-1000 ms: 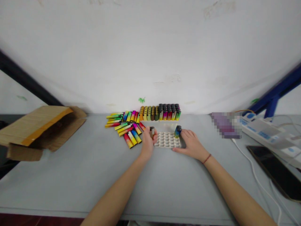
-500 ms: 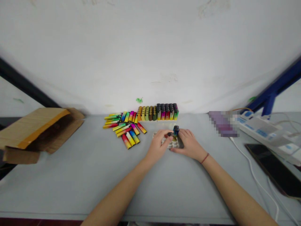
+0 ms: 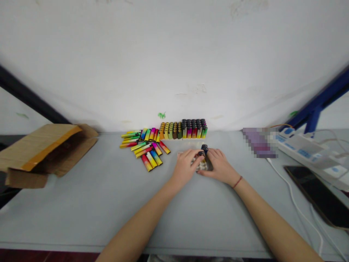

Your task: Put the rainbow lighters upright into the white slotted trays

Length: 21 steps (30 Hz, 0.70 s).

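- head view: the left hand (image 3: pixel 185 164) and the right hand (image 3: pixel 219 165) meet over a small white tray (image 3: pixel 202 167) on the grey table (image 3: pixel 109 203).
- the left hand's fingers curl in and pinch a lighter (image 3: pixel 200 154) by its dark top, at the tray's far right corner.
- a second lighter (image 3: pixel 204 148), dark-capped, stands upright in the tray just beside the first; whether the two touch is too small to tell.
- the right hand rests on the tray's right edge, fingers bent loosely around it; whether it grips anything cannot be told.
- the right wrist wears a thin red band (image 3: pixel 237 182).
- well behind the tray, a row of lighters (image 3: pixel 185 129) stands upright in a block against the white wall (image 3: pixel 174 65).
- left of that row, loose lighters (image 3: pixel 144 149) in rainbow colours lie flat in a heap.
- a cardboard box (image 3: pixel 43 151) lies open on its side at far left.
- at right sit a power strip (image 3: pixel 305 153), a white cable (image 3: pixel 293 196) and a dark phone (image 3: pixel 319 198).
- no writing can be read; the lighters' print is too small, and a purple patch (image 3: pixel 259 143) is blurred.
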{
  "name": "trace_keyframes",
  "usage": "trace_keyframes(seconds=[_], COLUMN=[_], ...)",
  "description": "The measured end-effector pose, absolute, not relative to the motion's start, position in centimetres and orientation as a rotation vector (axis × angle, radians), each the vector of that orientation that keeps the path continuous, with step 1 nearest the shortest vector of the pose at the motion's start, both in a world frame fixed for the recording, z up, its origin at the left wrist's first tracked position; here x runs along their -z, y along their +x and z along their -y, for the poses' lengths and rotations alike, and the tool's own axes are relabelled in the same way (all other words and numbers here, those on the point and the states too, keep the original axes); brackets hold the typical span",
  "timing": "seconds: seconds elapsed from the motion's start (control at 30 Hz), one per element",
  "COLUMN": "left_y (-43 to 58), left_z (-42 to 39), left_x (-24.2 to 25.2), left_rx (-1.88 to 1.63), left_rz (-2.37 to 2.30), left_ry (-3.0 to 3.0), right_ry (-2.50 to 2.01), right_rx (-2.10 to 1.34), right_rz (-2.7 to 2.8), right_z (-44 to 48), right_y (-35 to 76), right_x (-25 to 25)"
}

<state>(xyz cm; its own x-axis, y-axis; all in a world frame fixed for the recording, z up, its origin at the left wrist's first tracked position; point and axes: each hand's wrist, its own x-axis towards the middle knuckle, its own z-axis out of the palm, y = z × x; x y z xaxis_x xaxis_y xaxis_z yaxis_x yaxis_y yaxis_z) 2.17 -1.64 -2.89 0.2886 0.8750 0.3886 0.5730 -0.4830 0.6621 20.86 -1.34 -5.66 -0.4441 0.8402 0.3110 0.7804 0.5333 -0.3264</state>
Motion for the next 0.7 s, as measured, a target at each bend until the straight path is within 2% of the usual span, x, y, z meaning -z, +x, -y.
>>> trace_keyframes(seconds=[0.7], left_y=[1.0], left_z=[1.9], left_x=[2.4], left_rx=[-0.996], left_rz=[-1.213], left_ry=[2.522], right_ry=[-1.317], right_rx=[-0.166], right_rz=[2.325], right_z=[1.3], right_y=[21.0], right_x=[6.1])
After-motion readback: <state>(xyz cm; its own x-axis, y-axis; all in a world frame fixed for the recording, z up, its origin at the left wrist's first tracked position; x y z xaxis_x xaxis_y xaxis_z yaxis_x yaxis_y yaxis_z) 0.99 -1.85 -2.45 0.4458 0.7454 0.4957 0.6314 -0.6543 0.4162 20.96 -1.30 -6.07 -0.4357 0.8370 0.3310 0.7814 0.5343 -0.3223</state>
